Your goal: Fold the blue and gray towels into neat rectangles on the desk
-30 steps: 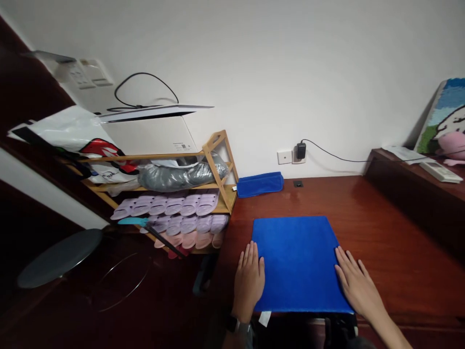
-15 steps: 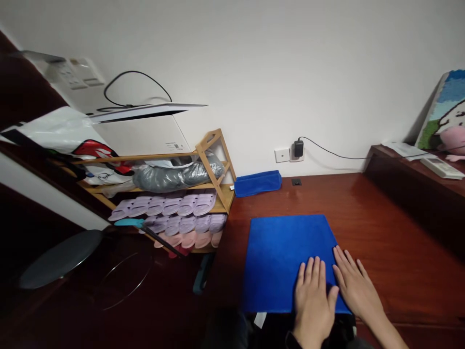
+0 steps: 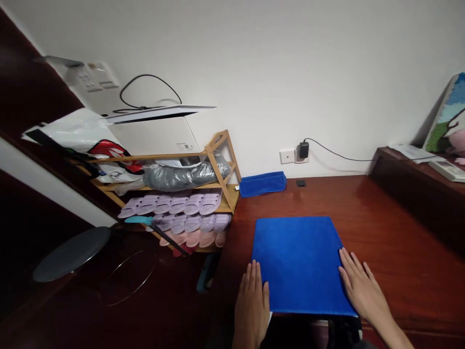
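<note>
A blue cloth [image 3: 300,264] lies flat and square at the front of the reddish-brown wooden desk [image 3: 392,223]. On its near left edge rests my left hand [image 3: 252,300], fingers stretched forward and thumb slightly apart. My right hand [image 3: 363,286] lies along the right edge of the cloth, palm down with fingers extended, partly over the bare wood. Neither hand grips anything. Part of a white tag shows by my left wrist, under the near edge.
A folded blue cloth [image 3: 262,183] sits at the back of the desk. Left of the desk, a wooden rack [image 3: 224,169] bears a white box [image 3: 156,135] and rows of lilac clogs [image 3: 178,203]. A black plug [image 3: 304,149] is in the wall, and a round stool [image 3: 72,254] stands lower left.
My left hand has moved left across the cloth, from near its right side to its left edge. My right hand stays at the right edge. The view has shifted slightly.
</note>
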Tool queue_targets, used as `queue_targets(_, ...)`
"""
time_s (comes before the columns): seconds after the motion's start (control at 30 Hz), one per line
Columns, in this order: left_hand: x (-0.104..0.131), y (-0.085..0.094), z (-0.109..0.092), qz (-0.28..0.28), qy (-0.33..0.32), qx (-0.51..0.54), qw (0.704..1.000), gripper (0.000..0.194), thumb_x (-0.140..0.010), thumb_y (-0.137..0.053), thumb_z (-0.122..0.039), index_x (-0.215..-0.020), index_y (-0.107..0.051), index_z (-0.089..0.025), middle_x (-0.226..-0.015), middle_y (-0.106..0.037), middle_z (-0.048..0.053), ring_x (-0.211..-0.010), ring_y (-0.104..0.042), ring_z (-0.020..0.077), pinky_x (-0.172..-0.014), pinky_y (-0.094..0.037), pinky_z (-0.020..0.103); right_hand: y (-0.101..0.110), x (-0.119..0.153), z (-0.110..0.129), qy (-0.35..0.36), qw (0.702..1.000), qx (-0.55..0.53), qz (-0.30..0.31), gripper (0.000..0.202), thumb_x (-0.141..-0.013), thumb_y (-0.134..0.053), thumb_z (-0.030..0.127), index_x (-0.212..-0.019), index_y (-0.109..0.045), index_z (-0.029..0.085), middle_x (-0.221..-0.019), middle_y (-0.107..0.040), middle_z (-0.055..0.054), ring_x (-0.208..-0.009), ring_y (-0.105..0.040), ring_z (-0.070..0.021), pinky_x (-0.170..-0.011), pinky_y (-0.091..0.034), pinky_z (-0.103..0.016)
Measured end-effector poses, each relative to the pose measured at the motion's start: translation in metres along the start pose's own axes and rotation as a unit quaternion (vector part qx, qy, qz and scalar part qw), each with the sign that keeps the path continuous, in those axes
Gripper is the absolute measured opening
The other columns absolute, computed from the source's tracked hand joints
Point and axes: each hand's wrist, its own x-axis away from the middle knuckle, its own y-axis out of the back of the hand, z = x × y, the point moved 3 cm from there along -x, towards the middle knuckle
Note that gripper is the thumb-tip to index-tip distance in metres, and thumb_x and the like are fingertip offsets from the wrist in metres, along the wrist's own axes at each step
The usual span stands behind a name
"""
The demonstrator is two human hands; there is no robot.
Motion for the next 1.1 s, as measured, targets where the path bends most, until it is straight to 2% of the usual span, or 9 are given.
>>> queue_targets(0.17,-0.001,-0.005,0.0,-0.01,-0.003,0.009,1.0,0.074,-0.107,-0.035,-0.025,-0.168,0.007,-0.021,-0.163,-0.046,0.011,-0.147,-0.048,0.0271,-0.115,-0.051,0.048,0.006,-0.017,-0.005,-0.012,1.0,-0.01,0.011,0.072,-0.105,-0.013,0.055,-0.164,-0.035,0.02,-0.168,-0.037,-0.003,-0.158,-0.027,-0.0257,-0.128,-0.025,-0.053)
queue_targets(0.43,0.003,-0.008,0.003,-0.008,-0.004,0.0,1.0,0.074,-0.108,-0.035,-0.027,-0.168,0.006,-0.023,-0.163,-0.046,0.011,-0.146,-0.05,0.0276,-0.114,-0.052,0.049,0.024,-0.134,0.018,-0.017,0.998,-0.02,0.057,0.066,-0.107,-0.013,0.044,-0.166,-0.028,0.019,-0.171,-0.031,-0.005,-0.159,-0.023,-0.0243,-0.129,-0.021,-0.05)
queue_targets(0.53,0.002,-0.009,0.012,-0.001,-0.025,-0.008,1.0,0.073,-0.108,-0.036,-0.032,-0.169,0.003,-0.023,-0.161,-0.05,0.011,-0.144,-0.052,0.0282,-0.112,-0.053,0.049,0.013,-0.148,0.021,-0.027,0.997,-0.006,0.068,0.066,-0.107,-0.013,0.042,-0.166,-0.027,0.016,-0.171,-0.03,-0.006,-0.159,-0.022,-0.0249,-0.129,-0.017,-0.05)
queue_targets(0.63,-0.027,-0.005,0.007,0.0,-0.037,-0.013,0.999,0.066,-0.109,-0.033,-0.038,-0.169,-0.012,-0.019,-0.154,-0.057,0.014,-0.141,-0.056,0.0311,-0.111,-0.052,0.053,0.007,-0.147,0.022,-0.023,0.997,-0.002,0.067,0.066,-0.108,-0.013,0.042,-0.167,-0.025,0.014,-0.172,-0.027,-0.007,-0.16,-0.02,-0.0242,-0.13,-0.014,-0.048)
queue_targets(0.7,-0.067,-0.002,-0.017,0.014,-0.034,0.005,0.999,0.06,-0.11,-0.03,-0.038,-0.165,-0.029,-0.015,-0.155,-0.055,0.016,-0.145,-0.051,0.0308,-0.116,-0.047,0.052,0.008,-0.145,0.022,-0.022,0.997,-0.004,0.072,0.066,-0.108,-0.014,0.041,-0.167,-0.023,0.013,-0.173,-0.026,-0.008,-0.16,-0.019,-0.0238,-0.13,-0.013,-0.047)
queue_targets(0.8,-0.135,-0.006,-0.086,0.057,-0.07,0.078,0.993,0.057,-0.111,-0.026,-0.039,-0.16,-0.04,-0.014,-0.162,-0.046,0.012,-0.152,-0.041,0.0254,-0.124,-0.038,0.046,0.011,-0.144,0.022,-0.023,0.997,-0.004,0.073,0.066,-0.108,-0.013,0.042,-0.167,-0.023,0.014,-0.173,-0.026,-0.008,-0.16,-0.019,-0.0233,-0.13,-0.014,-0.048)
queue_targets(0.93,-0.192,-0.041,-0.173,0.139,-0.125,0.167,0.968,0.062,-0.112,-0.021,-0.043,-0.159,-0.04,-0.009,-0.165,-0.042,0.013,-0.155,-0.033,0.0212,-0.128,-0.03,0.041,0.011,-0.143,0.019,-0.004,0.997,0.014,0.076,0.065,-0.107,-0.014,0.036,-0.166,-0.026,0.012,-0.173,-0.025,-0.008,-0.16,-0.019,-0.025,-0.129,-0.017,-0.049)
queue_targets(1.0,-0.197,-0.061,-0.192,0.174,-0.125,0.183,0.96,0.064,-0.111,-0.019,-0.046,-0.159,-0.04,-0.009,-0.165,-0.042,0.013,-0.156,-0.033,0.021,-0.129,-0.029,0.041,0.009,-0.143,0.019,0.013,0.997,0.023,0.079,0.064,-0.106,-0.016,0.032,-0.166,-0.027,0.013,-0.173,-0.024,-0.009,-0.16,-0.017,-0.0258,-0.129,-0.017,-0.05)
queue_targets(1.1,-0.189,-0.079,-0.184,0.181,-0.121,0.175,0.96,0.066,-0.111,-0.017,-0.049,-0.16,-0.041,-0.012,-0.165,-0.041,0.011,-0.156,-0.031,0.0209,-0.13,-0.025,0.044,0.008,-0.143,0.018,0.006,0.997,0.024,0.077,0.065,-0.106,-0.015,0.034,-0.166,-0.025,0.013,-0.173,-0.024,-0.008,-0.16,-0.018,-0.0245,-0.129,-0.016,-0.049)
